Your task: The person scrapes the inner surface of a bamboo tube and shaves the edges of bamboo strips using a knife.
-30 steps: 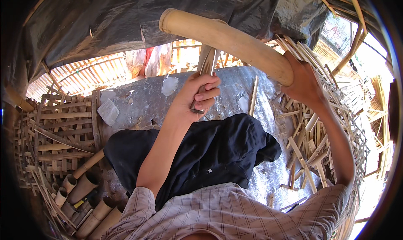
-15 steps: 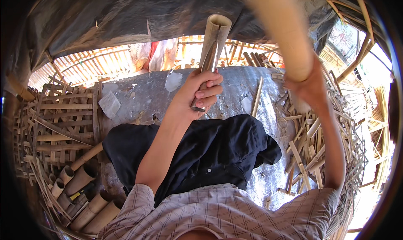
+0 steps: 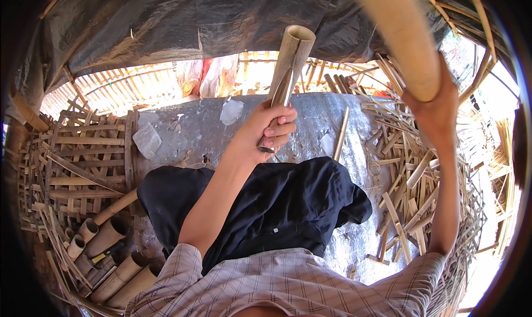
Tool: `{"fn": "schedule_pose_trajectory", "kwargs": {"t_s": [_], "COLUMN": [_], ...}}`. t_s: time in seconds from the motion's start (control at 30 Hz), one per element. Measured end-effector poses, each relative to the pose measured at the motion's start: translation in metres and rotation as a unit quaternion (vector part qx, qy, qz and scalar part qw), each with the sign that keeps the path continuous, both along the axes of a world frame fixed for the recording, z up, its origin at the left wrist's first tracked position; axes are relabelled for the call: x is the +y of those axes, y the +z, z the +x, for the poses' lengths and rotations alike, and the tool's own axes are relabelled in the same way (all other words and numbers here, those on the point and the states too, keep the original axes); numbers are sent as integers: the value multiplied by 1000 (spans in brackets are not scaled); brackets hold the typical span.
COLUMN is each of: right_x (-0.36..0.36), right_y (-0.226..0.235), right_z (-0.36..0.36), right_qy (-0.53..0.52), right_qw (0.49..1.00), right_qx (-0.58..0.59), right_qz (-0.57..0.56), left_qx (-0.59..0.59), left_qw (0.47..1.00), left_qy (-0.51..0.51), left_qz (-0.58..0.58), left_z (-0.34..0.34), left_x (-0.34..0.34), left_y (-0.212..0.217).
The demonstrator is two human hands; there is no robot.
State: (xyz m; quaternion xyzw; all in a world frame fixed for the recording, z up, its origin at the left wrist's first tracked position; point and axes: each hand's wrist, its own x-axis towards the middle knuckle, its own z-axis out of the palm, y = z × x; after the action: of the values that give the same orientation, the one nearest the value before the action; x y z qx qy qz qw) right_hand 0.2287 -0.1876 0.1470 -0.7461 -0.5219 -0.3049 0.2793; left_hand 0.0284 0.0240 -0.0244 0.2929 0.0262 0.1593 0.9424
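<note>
My left hand (image 3: 268, 133) is wrapped round the lower, cut-away part of a bamboo tube (image 3: 292, 54), held tilted in front of my knees. The tube's round open mouth points up and away, and a dark slit runs down from its rim. On the right, my raised right hand (image 3: 438, 114) grips the near end of a thick, pale wooden or bamboo rod (image 3: 403, 42). The rod is blurred and runs out of view at the top. It is apart from the tube.
A grey sheet (image 3: 194, 114) covers the ground before my crossed legs, with a thin bamboo stick (image 3: 341, 134) on it. Bamboo offcuts (image 3: 407, 206) are heaped on the right. Several bamboo tubes (image 3: 113, 234) stand in a basket at left, near a slatted bamboo panel (image 3: 86, 156).
My right hand and the rod have moved to the right, away from the tube. My left hand has shifted slightly right and nearer with the tube.
</note>
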Motion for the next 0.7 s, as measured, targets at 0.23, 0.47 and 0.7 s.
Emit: {"fn": "schedule_pose_trajectory", "kwargs": {"t_s": [0.23,0.47,0.7], "right_x": [13,9,16], "right_y": [-42,-93,-29], "right_z": [-10,16,3], "right_qy": [36,0,45], "right_qw": [967,966,995], "right_qx": [228,87,84], "right_qz": [-104,-245,-12], "left_qx": [4,0,43], "left_qw": [999,999,999], "left_qy": [0,-36,9], "left_qz": [-32,-36,-27], "left_z": [-4,5,-6], "left_x": [0,16,11], "left_y": [-5,-29,-19]}}
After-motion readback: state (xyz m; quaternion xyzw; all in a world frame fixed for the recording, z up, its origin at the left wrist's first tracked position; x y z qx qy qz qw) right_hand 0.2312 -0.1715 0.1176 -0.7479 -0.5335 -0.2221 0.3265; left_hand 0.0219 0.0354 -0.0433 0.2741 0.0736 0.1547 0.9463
